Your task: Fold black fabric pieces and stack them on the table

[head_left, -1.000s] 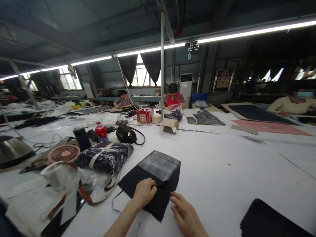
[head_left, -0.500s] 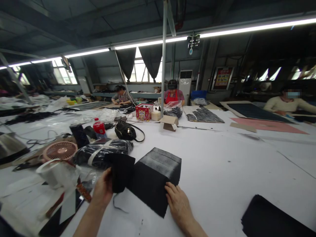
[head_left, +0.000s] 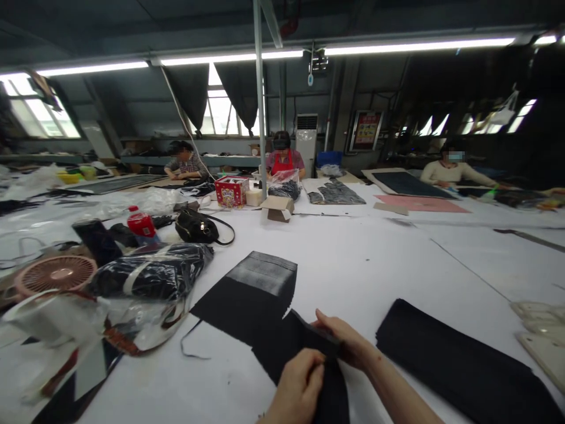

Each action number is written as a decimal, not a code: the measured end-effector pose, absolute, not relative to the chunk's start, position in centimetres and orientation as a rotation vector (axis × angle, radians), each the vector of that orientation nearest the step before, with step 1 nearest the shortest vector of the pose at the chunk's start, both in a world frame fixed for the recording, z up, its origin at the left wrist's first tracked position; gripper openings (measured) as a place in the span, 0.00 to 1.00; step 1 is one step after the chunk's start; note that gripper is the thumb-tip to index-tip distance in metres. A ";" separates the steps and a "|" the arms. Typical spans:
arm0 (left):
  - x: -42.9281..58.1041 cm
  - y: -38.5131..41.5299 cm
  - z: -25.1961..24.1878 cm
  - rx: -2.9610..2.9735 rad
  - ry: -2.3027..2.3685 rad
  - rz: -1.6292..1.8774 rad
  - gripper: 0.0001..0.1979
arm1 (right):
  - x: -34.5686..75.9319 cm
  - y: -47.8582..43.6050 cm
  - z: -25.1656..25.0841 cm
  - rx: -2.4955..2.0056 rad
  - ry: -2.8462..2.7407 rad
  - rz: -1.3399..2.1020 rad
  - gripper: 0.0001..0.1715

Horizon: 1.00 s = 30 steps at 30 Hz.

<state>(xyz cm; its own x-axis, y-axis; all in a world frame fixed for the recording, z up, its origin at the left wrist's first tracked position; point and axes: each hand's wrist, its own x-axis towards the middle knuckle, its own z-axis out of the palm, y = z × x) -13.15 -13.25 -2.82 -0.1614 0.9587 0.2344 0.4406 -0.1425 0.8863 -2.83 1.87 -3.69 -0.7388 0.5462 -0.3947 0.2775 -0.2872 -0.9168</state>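
My left hand [head_left: 301, 380] is closed, fingers curled over a black fabric piece [head_left: 285, 341] in front of me. At that piece's far right edge my right hand [head_left: 346, 340] grips, its thumb raised and its other fingers hidden behind the cloth. The held fabric is bent upward between the hands. Just beyond it, and partly under or against it, lies another black fabric piece [head_left: 241, 306] with a greyish, whitened band along its far side. To the right is a stack of dark fabric [head_left: 459, 359] lying flat.
On the left are a plastic-wrapped dark bundle [head_left: 154, 274], a pink fan [head_left: 57, 275], a red bottle [head_left: 142, 227] and a black bag [head_left: 194, 226]. An open cardboard box [head_left: 277, 208] stands by a pole [head_left: 260, 106]. Pale boards [head_left: 541, 335] lie far right. Several people work across the table.
My left hand has moved right, away from the whitened piece, and both hands now hold a black fabric piece nearer me. The view has swung right, showing more of the dark stack.
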 end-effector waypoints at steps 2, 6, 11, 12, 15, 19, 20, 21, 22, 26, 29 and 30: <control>-11.3 -12.6 -3.7 1.845 1.579 1.133 0.08 | 0.0 2.5 -3.1 -1.130 -1.879 2.061 0.31; -12.6 -11.2 -4.3 2.039 1.902 0.875 0.13 | 1.9 3.1 -3.4 -1.248 -2.039 1.817 0.18; -15.2 -9.5 -5.0 2.103 2.028 0.654 0.13 | -0.7 2.6 -4.6 -1.333 -2.184 1.334 0.08; -15.4 -9.3 -5.1 2.115 2.027 0.632 0.12 | -1.3 2.2 -4.7 -1.352 -2.196 1.230 0.08; -15.9 -8.7 -5.0 2.165 2.026 0.603 0.12 | -2.5 0.6 -5.1 -1.401 -2.197 0.957 0.12; -16.9 -8.1 -4.8 2.182 1.980 0.583 0.13 | -3.0 -1.3 -6.6 -1.354 -2.262 0.578 0.16; -17.1 -8.0 -4.8 2.180 1.971 0.576 0.14 | -3.0 -1.5 -7.1 -1.312 -2.293 0.445 0.17; -17.3 -7.8 -4.9 2.186 1.966 0.566 0.17 | -3.0 -1.7 -7.7 -1.263 -2.322 0.307 0.17; -17.5 -7.7 -5.0 2.200 1.966 0.552 0.20 | -3.0 -1.8 -8.2 -1.215 -2.344 0.182 0.17; -17.7 -7.2 -5.7 2.278 1.999 0.460 0.31 | -3.1 -1.8 -9.7 -1.109 -2.387 -0.108 0.24; -17.7 -6.9 -6.0 2.308 2.043 0.426 0.28 | -3.2 -1.9 -10.0 -1.073 -2.411 -0.179 0.27; -17.7 -6.8 -6.1 2.309 2.055 0.425 0.27 | -3.2 -1.9 -10.0 -1.063 -2.418 -0.189 0.27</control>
<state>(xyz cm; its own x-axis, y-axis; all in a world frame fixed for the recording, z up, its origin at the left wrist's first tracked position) -17.67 -6.78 -6.10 0.0956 0.9775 0.1878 0.9717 -0.1326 0.1954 -3.18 -1.94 -10.03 -0.5778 0.6553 0.4865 0.7229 0.6876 -0.0675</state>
